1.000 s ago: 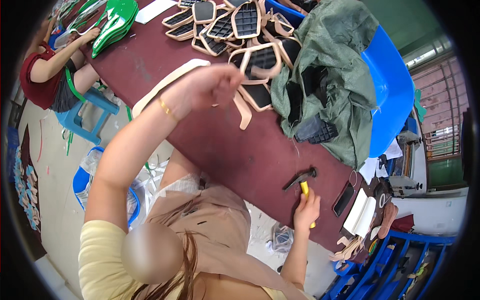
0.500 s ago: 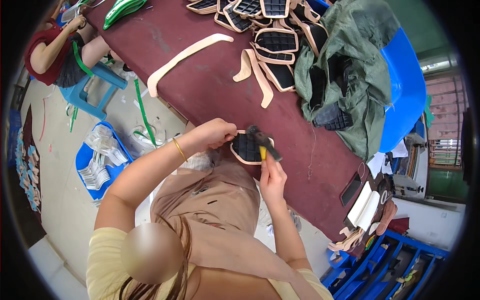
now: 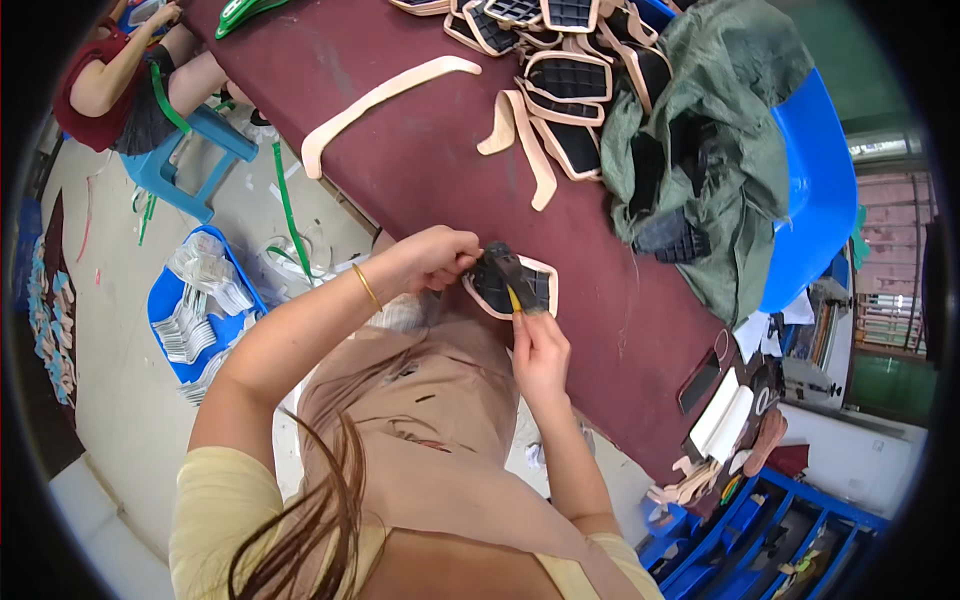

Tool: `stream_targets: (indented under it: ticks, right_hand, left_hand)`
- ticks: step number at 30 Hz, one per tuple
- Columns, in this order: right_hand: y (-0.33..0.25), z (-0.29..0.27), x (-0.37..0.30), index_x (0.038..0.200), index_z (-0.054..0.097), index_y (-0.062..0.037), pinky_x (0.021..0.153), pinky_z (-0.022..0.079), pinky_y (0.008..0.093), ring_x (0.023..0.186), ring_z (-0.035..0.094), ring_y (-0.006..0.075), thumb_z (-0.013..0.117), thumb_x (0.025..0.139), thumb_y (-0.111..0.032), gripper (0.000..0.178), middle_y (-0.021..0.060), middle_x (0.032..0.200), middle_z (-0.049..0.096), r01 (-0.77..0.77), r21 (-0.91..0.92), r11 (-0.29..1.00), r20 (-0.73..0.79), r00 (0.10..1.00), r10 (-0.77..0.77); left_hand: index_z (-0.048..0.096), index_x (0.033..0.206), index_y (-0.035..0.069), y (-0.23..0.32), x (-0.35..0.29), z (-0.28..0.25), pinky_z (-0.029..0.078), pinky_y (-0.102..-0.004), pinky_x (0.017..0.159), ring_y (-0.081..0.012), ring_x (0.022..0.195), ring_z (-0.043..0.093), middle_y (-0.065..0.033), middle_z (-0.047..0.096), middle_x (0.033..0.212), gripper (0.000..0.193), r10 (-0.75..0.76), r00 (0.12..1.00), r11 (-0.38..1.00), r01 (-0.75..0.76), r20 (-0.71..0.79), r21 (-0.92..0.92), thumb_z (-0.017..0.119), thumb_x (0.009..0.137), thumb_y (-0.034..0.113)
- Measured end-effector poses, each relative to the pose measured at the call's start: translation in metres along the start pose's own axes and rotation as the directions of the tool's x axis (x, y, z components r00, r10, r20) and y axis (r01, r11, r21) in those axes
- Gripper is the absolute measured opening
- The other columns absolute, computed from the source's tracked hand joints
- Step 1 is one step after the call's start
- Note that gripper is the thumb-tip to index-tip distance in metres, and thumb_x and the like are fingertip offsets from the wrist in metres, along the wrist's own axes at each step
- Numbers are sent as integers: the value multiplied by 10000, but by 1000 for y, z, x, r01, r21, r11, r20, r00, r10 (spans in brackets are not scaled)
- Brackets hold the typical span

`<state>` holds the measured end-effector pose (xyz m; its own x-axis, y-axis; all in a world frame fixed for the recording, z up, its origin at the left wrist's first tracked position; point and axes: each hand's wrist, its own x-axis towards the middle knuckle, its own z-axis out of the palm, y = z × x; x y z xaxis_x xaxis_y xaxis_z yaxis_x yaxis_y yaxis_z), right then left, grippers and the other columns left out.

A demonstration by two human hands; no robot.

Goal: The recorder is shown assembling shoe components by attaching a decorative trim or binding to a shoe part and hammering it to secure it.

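Note:
In front of me, at the table's near edge, lies a black panel with a grid pattern and a pale peach rim. My left hand is closed at its left corner, the fingers pinching the rim there. Wrapped around the yellow handle of a hammer, my right hand is at the panel's near side. The dark hammer head is over the panel's upper left part, close to my left fingertips, and hides some of it. I cannot tell whether it touches the rim.
On the maroon table lie a long peach strip, a pile of similar panels and a green sack beside a blue bin. A phone rests at right. Another person sits far left.
The hammer head has shifted left across the panel toward my left fingers, its handle turning with it. My left hand keeps its pinch. The whole view has shifted slightly.

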<state>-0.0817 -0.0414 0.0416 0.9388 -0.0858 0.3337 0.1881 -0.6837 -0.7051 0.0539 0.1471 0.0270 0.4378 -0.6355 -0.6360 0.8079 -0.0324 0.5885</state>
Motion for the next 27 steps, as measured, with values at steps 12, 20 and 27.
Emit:
stream_targets:
  ticks: [12, 20, 27]
  right_hand:
    - [65, -33, -18, 1298, 502, -30, 486, 400, 209, 537, 472, 61, 504, 942, -133, 371, 17, 666, 537, 122, -234, 965, -31, 991, -133]
    - [-15, -52, -36, 1122, 565, 18, 447, 359, 226, 497, 438, 80, 503, 921, -65, 226, 30, 660, 525, -115, 119, 986, -125, 984, 129]
    - [-24, -35, -58, 1118, 597, 23, 605, 459, 306, 652, 566, 277, 560, 789, 72, 334, 144, 820, 576, -191, 81, 978, 80, 980, 184]
  left_hand:
    - [415, 557, 106, -5, -7, 13, 145, -258, 410, -66, 416, 190, 66, 245, 474, 270, 62, 997, 997, -63, -36, -37, 499, 803, 182]
    - [523, 593, 60, -24, -15, 12, 240, -241, 443, -68, 468, 320, 16, 433, 540, 250, 133, 987, 989, -126, -91, 76, 540, 815, 175]
    - [557, 593, 58, -36, -12, 8, 274, -227, 463, -65, 490, 357, -2, 505, 569, 251, 142, 989, 981, -136, -31, 135, 546, 815, 175]
